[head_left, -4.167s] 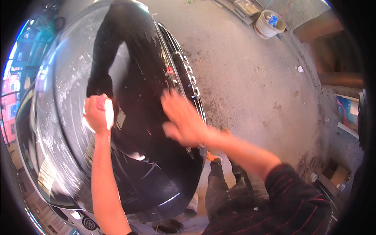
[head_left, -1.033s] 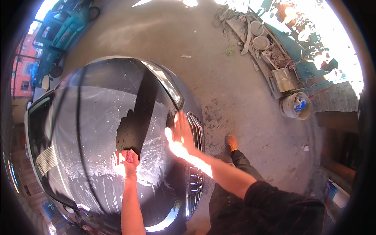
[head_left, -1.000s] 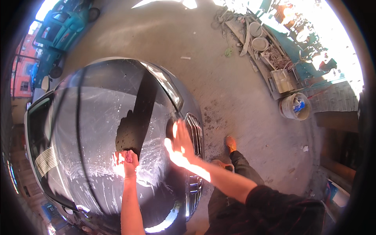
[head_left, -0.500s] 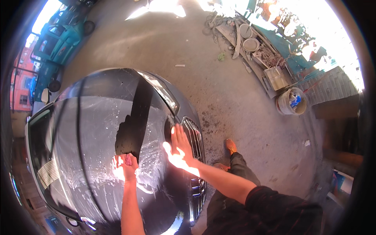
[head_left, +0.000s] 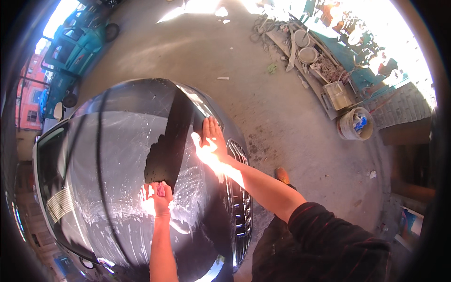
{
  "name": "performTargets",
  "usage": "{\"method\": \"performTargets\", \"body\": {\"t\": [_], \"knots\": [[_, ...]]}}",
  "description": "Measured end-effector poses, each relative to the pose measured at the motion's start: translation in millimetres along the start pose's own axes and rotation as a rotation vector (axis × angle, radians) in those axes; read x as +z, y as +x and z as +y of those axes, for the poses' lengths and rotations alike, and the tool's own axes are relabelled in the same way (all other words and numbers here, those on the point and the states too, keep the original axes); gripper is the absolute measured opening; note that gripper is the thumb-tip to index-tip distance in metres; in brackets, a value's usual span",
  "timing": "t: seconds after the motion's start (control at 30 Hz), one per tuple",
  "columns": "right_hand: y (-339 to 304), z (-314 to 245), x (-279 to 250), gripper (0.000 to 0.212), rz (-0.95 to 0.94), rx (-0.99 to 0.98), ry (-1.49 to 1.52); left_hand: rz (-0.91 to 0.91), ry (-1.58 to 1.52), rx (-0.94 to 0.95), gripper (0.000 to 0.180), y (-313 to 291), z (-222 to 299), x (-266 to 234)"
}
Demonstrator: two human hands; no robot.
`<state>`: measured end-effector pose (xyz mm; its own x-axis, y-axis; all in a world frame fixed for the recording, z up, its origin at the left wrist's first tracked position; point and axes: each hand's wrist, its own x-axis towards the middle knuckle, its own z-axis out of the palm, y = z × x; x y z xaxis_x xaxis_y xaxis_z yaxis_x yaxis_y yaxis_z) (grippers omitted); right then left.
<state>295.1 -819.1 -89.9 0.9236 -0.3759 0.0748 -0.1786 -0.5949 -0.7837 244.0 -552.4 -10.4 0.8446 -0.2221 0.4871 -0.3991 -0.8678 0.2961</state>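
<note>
Under both hands lies the dark grey hood of a car, streaked with wet, whitish marks and droplets. My left hand is closed round a small pink lump and rests on the wet middle of the hood. What the lump is made of cannot be made out. My right hand lies flat, fingers stretched, on the hood's front edge, its fingertips by the headlight. Bright sunlight washes out parts of both hands. Below the right forearm runs the slatted grille.
The windshield is at the left. A white bucket with something blue inside stands right, beside boards, tubs and other scrap. A teal truck is parked far left. My orange-brown shoe is on the concrete floor.
My right hand has slid forward along the hood's front edge, from beside the grille to the headlight. My left hand stays at about the same spot on the hood. The view has shifted slightly.
</note>
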Motion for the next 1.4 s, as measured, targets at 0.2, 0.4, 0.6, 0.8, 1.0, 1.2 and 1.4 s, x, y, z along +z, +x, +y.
{"method": "performTargets", "body": {"t": [0.2,0.4,0.6,0.8,1.0,1.2,1.4], "knots": [[-143,-9,-25,0.086,-0.080,-0.327,0.158,-0.054,-0.216,-0.244,0.017,-26,-29,-21],[0,-8,-4,0.085,-0.002,-0.169,-0.022,-0.065,-0.030,-0.048,0.016,-14,-17,2],[-169,-13,-41,0.089,-0.217,-0.457,0.067,-0.037,0.186,-0.010,0.014,-10,-10,-29],[-78,-4,-23,0.069,-0.038,-0.528,0.085,-0.188,-0.185,-0.260,0.013,-48,-65,6],[-123,-22,-31,0.075,-0.230,-0.541,-0.124,-0.065,-0.509,-0.570,0.019,-18,-13,-27],[-202,-26,-67,0.070,-0.692,-0.780,-0.246,-0.098,0.366,-0.080,0.028,1,3,-32],[-33,-40,0,0.061,0.001,-0.708,-0.222,0.065,0.285,-0.065,0.025,17,19,-25]]}}
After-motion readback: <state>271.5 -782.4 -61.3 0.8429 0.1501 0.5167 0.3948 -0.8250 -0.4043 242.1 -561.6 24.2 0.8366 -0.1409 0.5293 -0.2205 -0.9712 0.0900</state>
